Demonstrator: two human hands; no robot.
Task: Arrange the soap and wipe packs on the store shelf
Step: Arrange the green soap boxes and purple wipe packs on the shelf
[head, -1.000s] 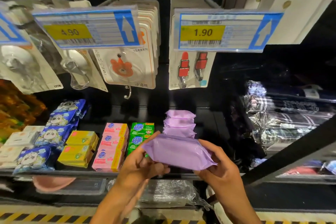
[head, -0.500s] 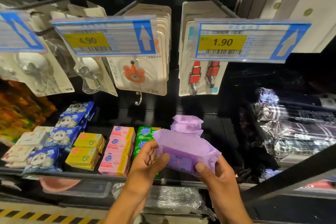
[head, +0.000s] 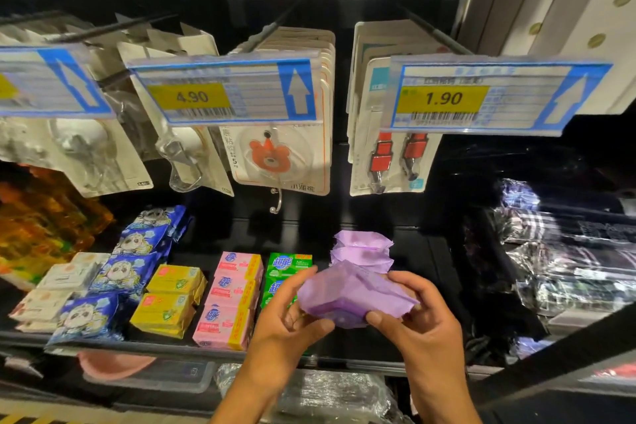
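Observation:
A purple wipe pack (head: 351, 296) is held just above the black shelf (head: 344, 348), in front of a row of more purple wipe packs (head: 363, 248). My left hand (head: 289, 324) grips its left end and my right hand (head: 420, 317) grips its right end, thumbs under the front edge. To the left lie rows of green soap boxes (head: 289, 263), pink soap boxes (head: 230, 299) and yellow soap boxes (head: 168, 299). Further left are blue cartoon wipe packs (head: 113, 279).
White soap boxes (head: 55, 293) sit at the far left. Hook cards hang above behind price tags 4.90 (head: 220, 93) and 1.90 (head: 481, 97). Dark plastic-wrapped goods (head: 557, 262) fill the shelf's right side. A black diagonal bar (head: 564, 351) crosses the lower right.
Both hands have turned the purple pack over and carried it forward and down toward the shelf, close behind the front edge. The view has moved nearer to the shelf.

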